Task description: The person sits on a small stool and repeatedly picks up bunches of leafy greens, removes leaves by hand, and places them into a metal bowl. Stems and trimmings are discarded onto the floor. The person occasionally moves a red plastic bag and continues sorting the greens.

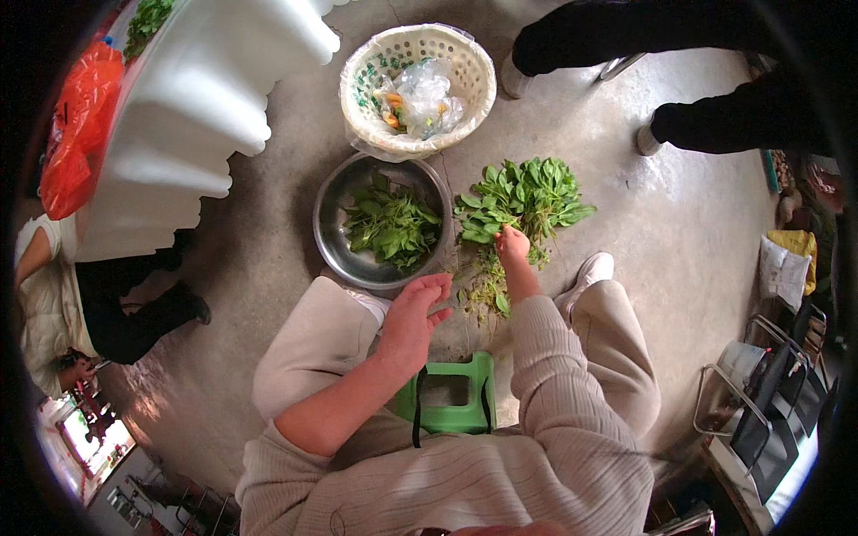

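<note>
On the concrete floor lies a pile of leafy greens [536, 191] with roots and thin stems. My right hand [513, 245] is at the near edge of this pile, fingers curled at the stems; whether it grips any is hidden. My left hand [419, 311] hangs over the near right side of a steel basin [326, 251], fingers apart and nothing in them. Loose leafy greens [392, 221] lie inside the basin. Discarded stems and roots [488, 295] are scattered between my hands. A perforated plastic basket [348, 87] with a clear liner holds crumpled clear bags [425, 94] and orange scraps.
A green plastic stool [446, 423] is between my legs. A table with a white cloth [194, 74] and a red plastic bag [84, 127] is at upper left. One person's dark-clad legs [730, 117] are at upper right, another person [50, 288] at left. Metal-framed chairs [771, 415] stand at right.
</note>
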Motion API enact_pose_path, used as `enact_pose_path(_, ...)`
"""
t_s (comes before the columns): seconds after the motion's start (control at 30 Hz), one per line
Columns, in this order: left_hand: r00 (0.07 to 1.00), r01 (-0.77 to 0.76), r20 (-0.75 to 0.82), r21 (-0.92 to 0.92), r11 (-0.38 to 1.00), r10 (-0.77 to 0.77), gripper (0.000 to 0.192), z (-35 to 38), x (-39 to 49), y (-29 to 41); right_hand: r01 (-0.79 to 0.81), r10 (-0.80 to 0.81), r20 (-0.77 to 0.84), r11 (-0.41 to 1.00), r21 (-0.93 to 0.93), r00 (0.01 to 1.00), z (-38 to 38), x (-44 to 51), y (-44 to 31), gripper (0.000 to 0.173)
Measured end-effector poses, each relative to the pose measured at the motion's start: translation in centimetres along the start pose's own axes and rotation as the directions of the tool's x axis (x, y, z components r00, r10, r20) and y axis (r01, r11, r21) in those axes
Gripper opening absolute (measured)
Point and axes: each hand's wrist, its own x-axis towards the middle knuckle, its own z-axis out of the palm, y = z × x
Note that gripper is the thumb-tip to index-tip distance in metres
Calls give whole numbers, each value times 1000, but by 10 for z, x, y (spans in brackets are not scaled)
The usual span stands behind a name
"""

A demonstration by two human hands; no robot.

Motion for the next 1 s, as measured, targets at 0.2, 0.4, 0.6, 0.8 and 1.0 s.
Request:
enact_pose_path(0.2, 998, -37, 42, 13, 999, 36, 25, 1, -4, -4, -213, 198, 118, 968, 129, 973, -45, -35, -5, 8)
enact_pose_path(0.4, 994, -81, 77, 25, 996, 79, 22, 2, 0, -17, -33, 96, 165, 938, -346, 982, -73, -90, -44, 7)
enact_pose_path(0.6, 984, -125, 140, 79, 989, 114, 24, 4, 20, -26, -17, 108, 363, 969, -247, 925, -83, -191, -113, 10)
enact_pose_path(0.8, 920, -264, 369, 331, 906, 133, 43, 11, 20, -49, -64, 144, 591, 986, -155, 794, -92, -313, -155, 11)
enact_pose_path(1.0, 747, -25, 645, 267, 963, -160, 47, 4, 14, -50, -315, 308, 596, 944, -96, 742, -76, -316, -129, 12)
